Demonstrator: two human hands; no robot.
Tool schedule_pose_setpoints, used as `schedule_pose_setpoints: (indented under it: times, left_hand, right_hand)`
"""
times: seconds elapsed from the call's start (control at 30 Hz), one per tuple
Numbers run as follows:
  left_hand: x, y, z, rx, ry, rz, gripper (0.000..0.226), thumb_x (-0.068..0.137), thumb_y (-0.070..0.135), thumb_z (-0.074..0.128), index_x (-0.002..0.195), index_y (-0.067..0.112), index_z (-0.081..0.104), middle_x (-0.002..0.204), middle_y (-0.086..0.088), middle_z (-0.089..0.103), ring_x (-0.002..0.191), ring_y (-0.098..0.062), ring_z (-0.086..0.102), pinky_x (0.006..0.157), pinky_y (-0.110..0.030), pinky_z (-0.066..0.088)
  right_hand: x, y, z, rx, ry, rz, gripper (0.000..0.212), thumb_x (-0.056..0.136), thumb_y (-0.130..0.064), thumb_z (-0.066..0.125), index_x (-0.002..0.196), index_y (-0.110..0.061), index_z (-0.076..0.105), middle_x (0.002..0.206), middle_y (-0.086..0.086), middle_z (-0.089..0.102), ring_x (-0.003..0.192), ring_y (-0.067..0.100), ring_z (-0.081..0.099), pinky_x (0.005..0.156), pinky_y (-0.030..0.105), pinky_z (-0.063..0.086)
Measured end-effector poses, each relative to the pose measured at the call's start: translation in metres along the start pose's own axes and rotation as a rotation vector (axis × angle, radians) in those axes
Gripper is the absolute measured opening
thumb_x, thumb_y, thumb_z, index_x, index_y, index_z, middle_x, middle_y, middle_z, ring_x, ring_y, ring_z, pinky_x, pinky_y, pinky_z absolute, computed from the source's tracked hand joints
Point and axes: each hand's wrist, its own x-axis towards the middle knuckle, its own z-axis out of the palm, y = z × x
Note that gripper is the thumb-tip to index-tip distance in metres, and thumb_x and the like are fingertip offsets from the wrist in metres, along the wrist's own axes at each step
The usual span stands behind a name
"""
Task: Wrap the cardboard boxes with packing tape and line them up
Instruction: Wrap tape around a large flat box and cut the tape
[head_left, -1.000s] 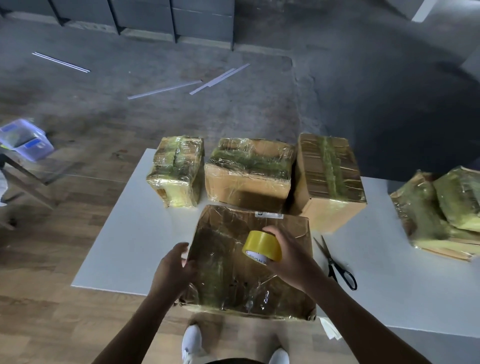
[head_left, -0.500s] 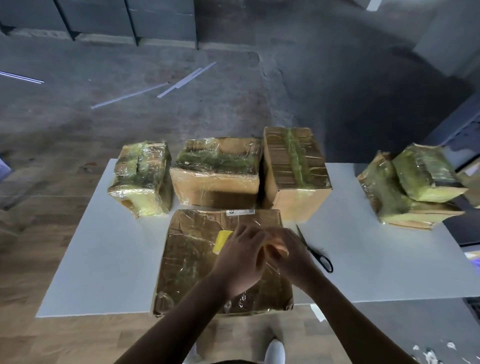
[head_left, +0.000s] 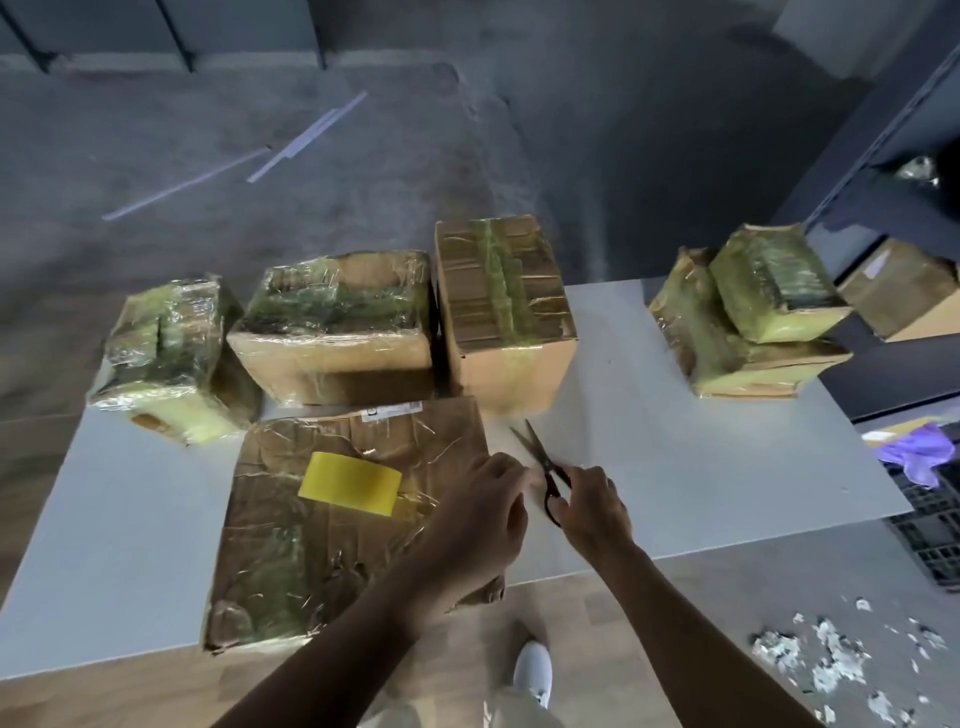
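Head view, looking down at a white table (head_left: 675, 467). A large flat box (head_left: 322, 561), its top shiny with wrinkled tape, lies at the near edge and overhangs it slightly. The yellow tape roll (head_left: 348, 483) lies on top of this box, left of the hands. The left hand (head_left: 478, 514) sits over the box's right edge with its fingers curled – whether they pinch anything I cannot tell. Just beside it, the right hand (head_left: 592, 512) grips the handles of black scissors (head_left: 540, 457), whose blades lie on the table and point away from the person. Behind the flat box three wrapped boxes stand in a row – a small one (head_left: 166, 353), a wider one (head_left: 337, 322) and a taller one (head_left: 504, 312). Well apart to the right, two more wrapped boxes (head_left: 727, 338) are stacked.
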Motion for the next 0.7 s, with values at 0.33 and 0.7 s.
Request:
schedule_pose_setpoints:
  times: [0.33, 0.7]
  left_hand:
    - [-0.001, -0.006, -0.006, 0.045, -0.023, -0.105, 0.031, 0.094, 0.007, 0.047, 0.12, 0.015, 0.061, 0.119, -0.001, 0.057, 0.115, -0.012, 0.046, 0.092, -0.022, 0.039]
    - [-0.01, -0.059, -0.078, 0.24, 0.0, -0.054, 0.047, 0.079, 0.036, 0.073, 0.121, 0.018, 0.061, 0.118, -0.001, 0.059, 0.107, -0.02, 0.053, 0.084, -0.034, 0.049]
  right_hand:
    - [0.016, -0.005, 0.014, -0.279, -0.102, 0.057, 0.035, 0.1, -0.034, 0.044, 0.127, -0.012, 0.049, 0.125, 0.012, 0.053, 0.115, 0.027, 0.054, 0.094, 0.035, 0.045]
    - [-0.028, -0.021, -0.023, 0.228, -0.26, -0.19, 0.031, 0.087, -0.017, 0.067, 0.112, -0.021, 0.051, 0.102, 0.001, 0.071, 0.088, 0.015, 0.068, 0.077, 0.022, 0.056]
